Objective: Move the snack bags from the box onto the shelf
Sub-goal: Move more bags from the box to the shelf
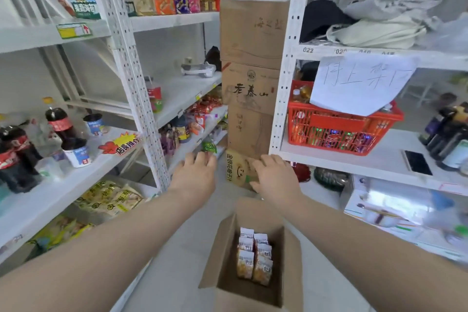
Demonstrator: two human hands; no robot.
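Both the left hand (196,175) and right hand (274,176) hover open-fingered and empty, well above the snack bags (254,258) in the box (222,256).

Two bare forearms, no sleeves showing; left grip (196,176) and right grip (274,177) ungloved (no rings visible).

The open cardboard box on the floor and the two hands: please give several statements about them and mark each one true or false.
1. The cardboard box on the floor is open. True.
2. Snack bags stand upright inside the box. True.
3. The left hand holds a snack bag. False: it is empty, fingers spread, above the box.
4. The right hand is inside the box. False: it is raised in front of the stacked cartons.
5. The red basket sits on the floor. False: it sits on the right shelf.
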